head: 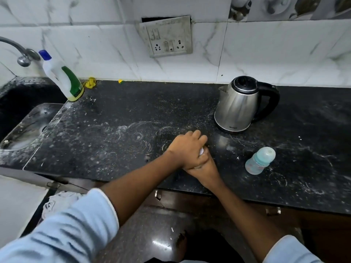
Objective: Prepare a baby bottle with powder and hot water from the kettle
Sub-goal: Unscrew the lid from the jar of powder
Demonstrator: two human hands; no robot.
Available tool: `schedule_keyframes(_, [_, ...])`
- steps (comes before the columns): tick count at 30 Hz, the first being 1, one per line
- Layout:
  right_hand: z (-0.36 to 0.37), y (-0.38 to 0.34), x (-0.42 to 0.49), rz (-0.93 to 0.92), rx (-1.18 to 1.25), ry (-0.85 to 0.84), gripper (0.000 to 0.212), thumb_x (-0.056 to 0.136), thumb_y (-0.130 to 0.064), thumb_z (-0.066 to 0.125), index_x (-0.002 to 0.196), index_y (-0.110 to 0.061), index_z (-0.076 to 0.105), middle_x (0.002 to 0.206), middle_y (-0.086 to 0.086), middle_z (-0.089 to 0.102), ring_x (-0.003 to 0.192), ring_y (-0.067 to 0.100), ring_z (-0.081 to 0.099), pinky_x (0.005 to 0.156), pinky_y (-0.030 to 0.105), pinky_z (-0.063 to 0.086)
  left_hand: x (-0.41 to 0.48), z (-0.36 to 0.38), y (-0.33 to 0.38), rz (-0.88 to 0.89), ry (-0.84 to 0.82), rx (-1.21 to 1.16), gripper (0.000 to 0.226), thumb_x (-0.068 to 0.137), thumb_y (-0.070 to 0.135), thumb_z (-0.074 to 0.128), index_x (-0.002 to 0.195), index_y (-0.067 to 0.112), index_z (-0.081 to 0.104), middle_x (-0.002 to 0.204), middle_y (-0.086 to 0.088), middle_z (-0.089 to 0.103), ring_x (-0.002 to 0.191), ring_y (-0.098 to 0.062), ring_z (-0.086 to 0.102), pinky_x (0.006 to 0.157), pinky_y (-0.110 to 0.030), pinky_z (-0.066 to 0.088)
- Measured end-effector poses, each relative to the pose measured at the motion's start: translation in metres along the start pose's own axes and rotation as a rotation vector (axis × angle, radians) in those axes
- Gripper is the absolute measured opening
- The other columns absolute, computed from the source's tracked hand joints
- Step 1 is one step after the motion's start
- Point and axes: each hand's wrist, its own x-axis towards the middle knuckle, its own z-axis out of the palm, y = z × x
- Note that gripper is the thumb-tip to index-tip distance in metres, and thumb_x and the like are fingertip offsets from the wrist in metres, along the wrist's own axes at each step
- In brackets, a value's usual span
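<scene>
My left hand [188, 147] and my right hand [206, 172] are closed together on the black counter [114, 133]. The left lies on top of the right. Between them only a bit of a small white object [201, 150] shows, and I cannot tell what it is. A capped baby bottle [259, 161], clear with a pale blue top, stands on the counter to the right of my hands, untouched. The steel electric kettle [237, 105], with a black lid and handle, stands behind it near the wall, lid shut.
White powder smears mark the counter around my hands. A white and green detergent bottle [62, 76] stands at the back left beside the sink [24, 128] and tap [20, 52]. A socket panel [167, 37] is on the tiled wall. Drawers lie below the counter's front edge.
</scene>
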Motion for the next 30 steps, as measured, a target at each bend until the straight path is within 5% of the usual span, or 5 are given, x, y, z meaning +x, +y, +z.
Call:
schedule_keyframes(6, [-0.001, 0.006, 0.003, 0.032, 0.061, -0.068, 0.084, 0.068, -0.013, 0.096, 0.141, -0.025, 0.055, 0.132, 0.001, 0.068, 0.123, 0.024, 0.066, 0.103, 0.054, 0.053, -0.002, 0.003, 0.017, -0.514, -0.041, -0.212, 0.062, 0.097, 0.068, 0.048, 0.123, 0.011, 0.054, 0.128, -0.015, 0.057, 0.118, -0.038, 0.057, 0.089, -0.052, 0.052])
schedule_keyframes(10, [0.001, 0.004, -0.002, 0.110, 0.112, -0.049, 0.094, 0.067, -0.028, 0.097, 0.145, -0.028, 0.046, 0.139, -0.001, 0.063, 0.128, 0.015, 0.063, 0.105, 0.046, 0.054, -0.006, -0.027, -0.014, -0.089, -0.269, -0.272, 0.075, 0.089, 0.068, 0.069, 0.146, 0.025, 0.048, 0.153, -0.007, 0.042, 0.139, -0.035, 0.043, 0.110, -0.053, 0.042])
schedule_keyframes(15, [0.001, 0.002, -0.005, 0.109, 0.096, -0.053, 0.104, 0.062, -0.042, 0.096, 0.149, -0.019, 0.042, 0.145, 0.003, 0.056, 0.134, 0.015, 0.055, 0.110, 0.034, 0.048, 0.001, -0.061, -0.037, 0.216, -0.480, -0.228, 0.096, 0.074, 0.034, 0.094, 0.156, 0.034, 0.046, 0.170, -0.006, 0.026, 0.152, -0.030, 0.027, 0.124, -0.043, 0.027])
schedule_keyframes(23, [-0.001, 0.003, -0.006, 0.125, 0.069, -0.040, 0.092, 0.067, -0.033, 0.099, 0.142, -0.021, 0.048, 0.136, -0.005, 0.061, 0.123, 0.004, 0.060, 0.104, 0.026, 0.051, 0.017, -0.067, -0.028, 0.362, -0.524, -0.136, 0.080, 0.076, 0.010, 0.088, 0.149, 0.019, 0.056, 0.143, -0.004, 0.059, 0.134, -0.023, 0.053, 0.112, -0.033, 0.041])
schedule_keyframes(30, [0.001, 0.005, -0.005, 0.141, 0.123, -0.066, 0.093, 0.069, -0.028, 0.096, 0.147, -0.025, 0.045, 0.138, -0.006, 0.064, 0.125, 0.007, 0.063, 0.097, 0.021, 0.054, 0.004, -0.045, -0.018, 0.035, -0.362, -0.002, 0.073, 0.080, 0.071, 0.075, 0.118, 0.012, 0.057, 0.110, -0.011, 0.066, 0.097, -0.031, 0.068, 0.070, -0.035, 0.042])
